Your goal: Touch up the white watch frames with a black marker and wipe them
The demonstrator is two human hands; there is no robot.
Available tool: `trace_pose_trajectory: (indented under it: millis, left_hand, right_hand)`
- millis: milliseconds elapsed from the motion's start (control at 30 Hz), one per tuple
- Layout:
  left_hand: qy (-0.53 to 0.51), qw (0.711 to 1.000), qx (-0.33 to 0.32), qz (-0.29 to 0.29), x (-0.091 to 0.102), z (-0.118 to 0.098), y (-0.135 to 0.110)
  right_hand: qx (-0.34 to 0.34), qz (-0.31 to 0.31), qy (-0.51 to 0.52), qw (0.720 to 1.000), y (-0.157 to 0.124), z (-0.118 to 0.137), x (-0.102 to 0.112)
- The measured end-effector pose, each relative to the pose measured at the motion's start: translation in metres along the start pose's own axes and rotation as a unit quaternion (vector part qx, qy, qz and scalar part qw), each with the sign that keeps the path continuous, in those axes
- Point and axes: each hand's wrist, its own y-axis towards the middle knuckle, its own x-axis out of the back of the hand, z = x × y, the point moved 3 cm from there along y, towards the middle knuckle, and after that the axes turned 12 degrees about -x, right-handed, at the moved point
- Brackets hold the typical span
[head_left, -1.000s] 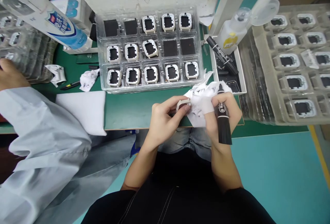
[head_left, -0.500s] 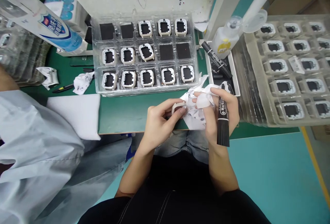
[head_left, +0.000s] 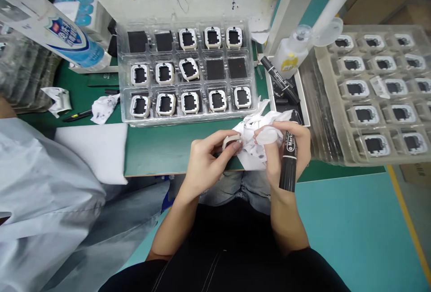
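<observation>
Between the thumb and fingers of my left hand (head_left: 208, 159) is a small white watch case (head_left: 230, 140), tilted on edge. My right hand (head_left: 296, 148) is closed around a black marker (head_left: 288, 162), its dark end pointing down toward the wrist. The same hand's fingertips pinch a white wipe (head_left: 269, 135), close beside the watch case. Ink-stained crumpled wipes (head_left: 257, 155) lie under and around those fingers. Just beyond my hands, a clear plastic tray (head_left: 188, 119) holds several more watch cases on black pads; some compartments show only the pad.
Stacked trays of cases (head_left: 336, 148) stand at the right. A white box of markers (head_left: 305, 103) and a pump bottle (head_left: 291, 54) sit beside them. At left are a large clear bottle (head_left: 74, 43), a white foam sheet (head_left: 94, 150) and a co-worker's grey sleeve (head_left: 43, 184).
The camera view has shifted slightly. My right hand's marker has tilted a little, and its fingers with the wipe have moved slightly. My left hand keeps its hold on the watch case.
</observation>
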Motion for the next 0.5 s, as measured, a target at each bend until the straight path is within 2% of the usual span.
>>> trace_pose_trajectory:
  millis: [200,500]
  left_hand:
    - [0.018,1.000,-0.016,0.007,0.0006,0.0001,0.0011]
    - [0.026,0.999,-0.022,0.010,0.0005,-0.0030,0.0023]
  right_hand:
    - [-0.001,0.035,0.045,0.998,-0.0017,0.0022,-0.0027]
    - [-0.006,0.058,0.047,0.997,-0.0026,-0.0008,-0.0047]
